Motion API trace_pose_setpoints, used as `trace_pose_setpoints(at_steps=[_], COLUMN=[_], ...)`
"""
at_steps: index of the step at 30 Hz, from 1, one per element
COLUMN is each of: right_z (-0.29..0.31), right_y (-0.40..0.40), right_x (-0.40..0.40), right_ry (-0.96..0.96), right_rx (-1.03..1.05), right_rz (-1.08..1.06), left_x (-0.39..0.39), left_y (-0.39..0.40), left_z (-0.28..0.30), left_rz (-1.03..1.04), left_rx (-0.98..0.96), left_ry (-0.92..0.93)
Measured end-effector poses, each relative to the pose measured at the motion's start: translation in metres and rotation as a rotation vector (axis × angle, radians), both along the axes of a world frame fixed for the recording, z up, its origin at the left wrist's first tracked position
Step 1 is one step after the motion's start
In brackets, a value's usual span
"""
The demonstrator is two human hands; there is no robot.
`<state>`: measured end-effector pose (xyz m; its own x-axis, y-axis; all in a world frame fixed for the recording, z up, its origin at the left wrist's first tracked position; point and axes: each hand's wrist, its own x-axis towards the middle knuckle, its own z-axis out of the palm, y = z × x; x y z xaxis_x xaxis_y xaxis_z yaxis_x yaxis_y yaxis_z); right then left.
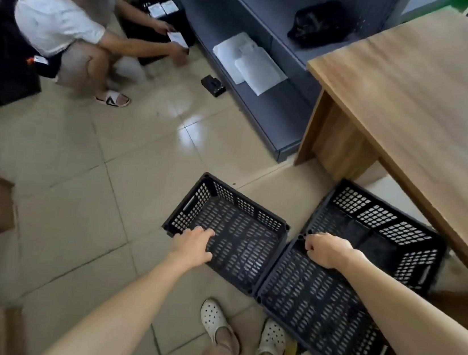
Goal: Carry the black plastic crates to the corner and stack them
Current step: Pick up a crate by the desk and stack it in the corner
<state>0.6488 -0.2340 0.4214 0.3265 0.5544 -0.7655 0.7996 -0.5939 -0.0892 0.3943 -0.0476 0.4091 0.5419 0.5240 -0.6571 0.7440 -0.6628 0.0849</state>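
Three black perforated plastic crates stand open side up on the tiled floor. My left hand (194, 246) lies over the near rim of the left crate (236, 237), fingers curled inside its wall. My right hand (325, 250) is closed on a rim where the near right crate (319, 310) meets the far right crate (381, 226); which of the two rims it grips is unclear. The far right crate sits partly under the table. The left and near right crates touch at their corners.
A wooden table (431, 114) overhangs on the right. A dark grey low shelf (265, 110) with white papers (250, 63) runs along the back. A person (60, 20) crouches at the upper left. A small black device (213, 86) lies on the floor. My feet in white clogs (242, 327) stand below.
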Motion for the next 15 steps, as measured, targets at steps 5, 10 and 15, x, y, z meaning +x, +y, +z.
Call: trace_pose_setpoints(at_steps=[5, 10, 15], right_z=[-0.051, -0.107, -0.167], right_y=[0.027, 0.057, 0.102], right_x=[-0.002, -0.005, 0.003], right_ry=[0.018, -0.02, -0.043], right_rx=[0.034, 0.11, 0.096], right_rz=[0.017, 0.033, 0.004], left_x=[-0.014, -0.016, -0.031], left_y=[-0.004, 0.011, 0.03], left_z=[-0.059, -0.127, -0.204], left_rz=[0.114, 0.231, 0.437], left_rx=[-0.046, -0.116, -0.223], left_ry=[0.051, 0.08, 0.126])
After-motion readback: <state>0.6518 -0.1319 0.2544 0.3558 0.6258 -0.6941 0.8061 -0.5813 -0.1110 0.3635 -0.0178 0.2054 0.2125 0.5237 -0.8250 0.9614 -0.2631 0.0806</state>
